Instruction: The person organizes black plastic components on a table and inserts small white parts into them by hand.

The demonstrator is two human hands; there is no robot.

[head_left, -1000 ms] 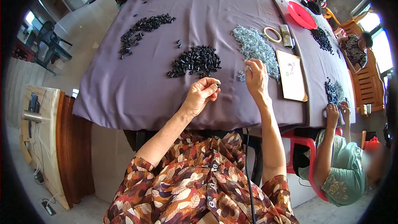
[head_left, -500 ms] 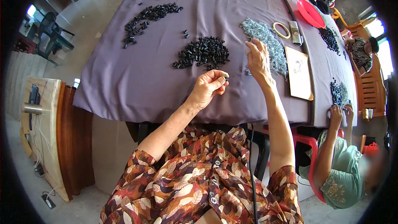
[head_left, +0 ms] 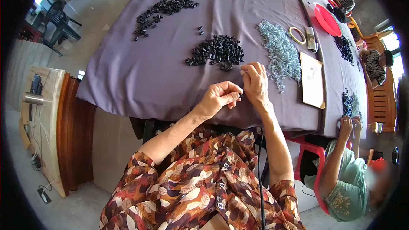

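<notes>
My left hand [head_left: 220,99] pinches a small black piece [head_left: 240,96] just in front of the near pile of black pieces [head_left: 216,52]. Close beside it on the right is my right hand [head_left: 255,81], its fingers bent together; anything between their tips is too small to make out. The pile of small clear, silvery pieces [head_left: 281,53] lies beyond and to the right of my right hand. Both hands are above the purple cloth [head_left: 149,85] near the table's front edge.
Farther left lies another black pile [head_left: 168,7]. Right of the clear pile are a booklet [head_left: 312,79], a tape roll [head_left: 297,35] and a grey object [head_left: 311,39]. A red basin [head_left: 327,20] stands beyond. A co-worker's hands [head_left: 350,124] are at the right, beside more piles.
My right hand has come back from the clear pile to beside my left hand. My left hand still holds the black piece. The whole view has shifted slightly.
</notes>
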